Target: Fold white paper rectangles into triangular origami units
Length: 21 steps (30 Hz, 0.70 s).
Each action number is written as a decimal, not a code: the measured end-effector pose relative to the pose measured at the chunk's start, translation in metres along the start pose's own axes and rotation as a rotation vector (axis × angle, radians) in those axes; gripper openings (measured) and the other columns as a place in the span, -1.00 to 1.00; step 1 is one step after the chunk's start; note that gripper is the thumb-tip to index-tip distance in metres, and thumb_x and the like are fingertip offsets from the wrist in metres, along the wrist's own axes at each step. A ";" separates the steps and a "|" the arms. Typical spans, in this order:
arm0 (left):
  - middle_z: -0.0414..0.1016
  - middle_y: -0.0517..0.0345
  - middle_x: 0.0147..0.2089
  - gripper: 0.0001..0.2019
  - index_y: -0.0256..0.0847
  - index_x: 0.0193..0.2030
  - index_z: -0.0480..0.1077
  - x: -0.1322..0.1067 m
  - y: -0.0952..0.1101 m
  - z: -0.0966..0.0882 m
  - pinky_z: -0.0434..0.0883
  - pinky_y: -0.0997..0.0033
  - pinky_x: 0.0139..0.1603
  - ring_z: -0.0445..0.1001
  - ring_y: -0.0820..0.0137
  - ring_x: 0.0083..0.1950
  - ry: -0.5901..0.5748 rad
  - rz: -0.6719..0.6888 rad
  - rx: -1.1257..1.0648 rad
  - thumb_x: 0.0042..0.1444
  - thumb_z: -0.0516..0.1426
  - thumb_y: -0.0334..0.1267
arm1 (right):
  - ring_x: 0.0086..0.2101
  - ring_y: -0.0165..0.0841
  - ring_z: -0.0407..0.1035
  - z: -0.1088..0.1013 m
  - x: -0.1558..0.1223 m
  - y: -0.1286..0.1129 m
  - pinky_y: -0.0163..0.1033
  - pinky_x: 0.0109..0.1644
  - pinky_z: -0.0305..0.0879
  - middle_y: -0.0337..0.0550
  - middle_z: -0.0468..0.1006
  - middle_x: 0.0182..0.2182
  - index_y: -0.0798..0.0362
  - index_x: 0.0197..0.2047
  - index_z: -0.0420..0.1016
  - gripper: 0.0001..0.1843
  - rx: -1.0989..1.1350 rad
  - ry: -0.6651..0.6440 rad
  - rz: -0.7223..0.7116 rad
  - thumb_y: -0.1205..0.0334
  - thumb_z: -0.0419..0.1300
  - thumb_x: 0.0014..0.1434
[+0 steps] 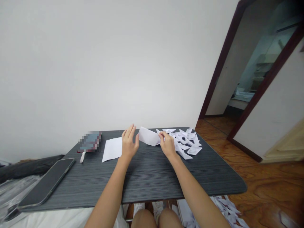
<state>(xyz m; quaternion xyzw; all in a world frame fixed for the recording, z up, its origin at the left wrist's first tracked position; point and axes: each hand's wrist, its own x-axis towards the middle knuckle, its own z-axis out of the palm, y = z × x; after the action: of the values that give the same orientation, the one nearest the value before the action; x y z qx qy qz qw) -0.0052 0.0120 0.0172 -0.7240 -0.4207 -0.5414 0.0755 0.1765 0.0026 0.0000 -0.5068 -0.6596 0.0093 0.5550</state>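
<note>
dark table (pixel 147 180), phone (pixel 47 182), paper sheet (pixel 112 148); folded paper pieces (pixel 188 142)

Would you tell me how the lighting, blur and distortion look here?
Head view: light is soft and even, shadows faint; the wide lens bows the door frame; a pixelated patch masks one item on the table; the folded paper in the right hand looks sharp.

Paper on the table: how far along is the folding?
Done: a pile of folded pieces lies at the right of the table. In hand: the right hand pinches a sheet, lifted off the table, the left hand open beside it. Left: a flat sheet lies unfolded by the left hand.
</note>
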 end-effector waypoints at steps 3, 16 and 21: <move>0.27 -0.05 0.07 -0.66 -0.16 0.02 0.22 -0.003 0.015 -0.002 -0.15 0.12 0.12 0.21 0.29 0.10 -0.077 0.279 0.139 0.07 -0.04 -0.41 | -0.39 -0.33 0.28 0.002 -0.003 -0.005 -0.25 -0.27 0.19 -0.11 0.40 -0.46 0.09 -0.40 0.31 -0.79 -0.043 -0.073 -0.154 0.34 -0.12 0.14; 0.43 0.15 -0.42 -0.82 -0.24 -0.41 0.30 -0.007 0.016 0.000 -0.12 0.20 -0.10 0.33 0.37 -0.14 -0.243 0.354 0.284 0.12 -0.08 -0.40 | -0.35 -0.34 0.26 0.002 -0.007 -0.018 -0.23 -0.23 0.18 -0.10 0.38 -0.44 0.08 -0.38 0.30 -0.77 0.013 -0.186 -0.317 0.36 -0.15 0.17; 0.42 0.18 -0.47 -0.84 -0.20 -0.40 0.32 0.001 0.005 -0.008 -0.13 0.19 -0.11 0.32 0.34 -0.13 -0.156 0.255 0.341 0.11 -0.06 -0.39 | -0.35 -0.34 0.26 -0.004 -0.002 -0.012 -0.23 -0.22 0.16 -0.11 0.37 -0.44 0.07 -0.40 0.28 -0.77 0.011 -0.147 -0.276 0.39 -0.15 0.15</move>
<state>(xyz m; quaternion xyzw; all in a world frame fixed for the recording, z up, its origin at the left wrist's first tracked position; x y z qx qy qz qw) -0.0073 0.0047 0.0226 -0.7876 -0.4159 -0.3912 0.2318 0.1710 -0.0072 0.0070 -0.4060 -0.7618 -0.0264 0.5042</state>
